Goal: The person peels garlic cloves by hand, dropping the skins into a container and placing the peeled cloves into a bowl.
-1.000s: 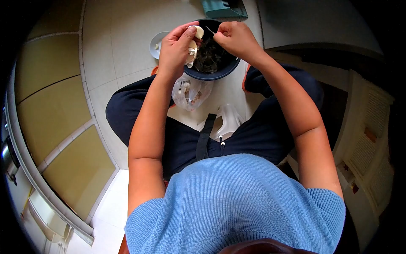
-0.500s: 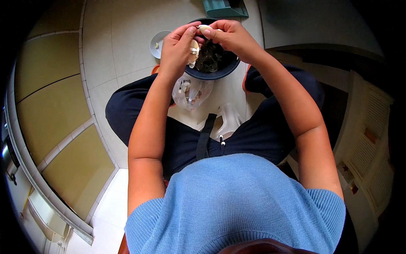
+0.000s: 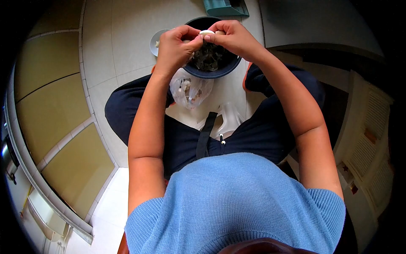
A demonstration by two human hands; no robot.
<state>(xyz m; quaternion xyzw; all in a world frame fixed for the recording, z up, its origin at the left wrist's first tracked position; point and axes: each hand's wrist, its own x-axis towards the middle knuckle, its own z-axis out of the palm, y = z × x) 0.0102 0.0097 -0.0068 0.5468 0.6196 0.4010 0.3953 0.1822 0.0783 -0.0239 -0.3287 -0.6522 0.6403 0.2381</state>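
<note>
A pale garlic clove [image 3: 207, 32] is pinched between the fingertips of both hands. My left hand [image 3: 176, 45] is closed at the clove's left end, and its palm is turned away, so whatever else lies in it is mostly hidden. My right hand [image 3: 231, 37] grips the clove from the other side with thumb and forefinger. Both hands are over a dark bucket [image 3: 213, 75] with dark lining and pale scraps inside. Partly behind my left hand, a white plate [image 3: 154, 41] on the floor carries a small pale piece.
A clear plastic bag [image 3: 191, 94] with pale garlic-like contents sits between my legs, in front of the bucket. A teal dustpan [image 3: 228, 10] lies beyond the bucket. Yellowish cabinet panels [image 3: 50, 101] line the left side, and a dark appliance or cabinet stands to the right.
My left hand has rolled over, hiding the garlic bulb that showed under it. The clove has turned level, and both hands now meet on it.
</note>
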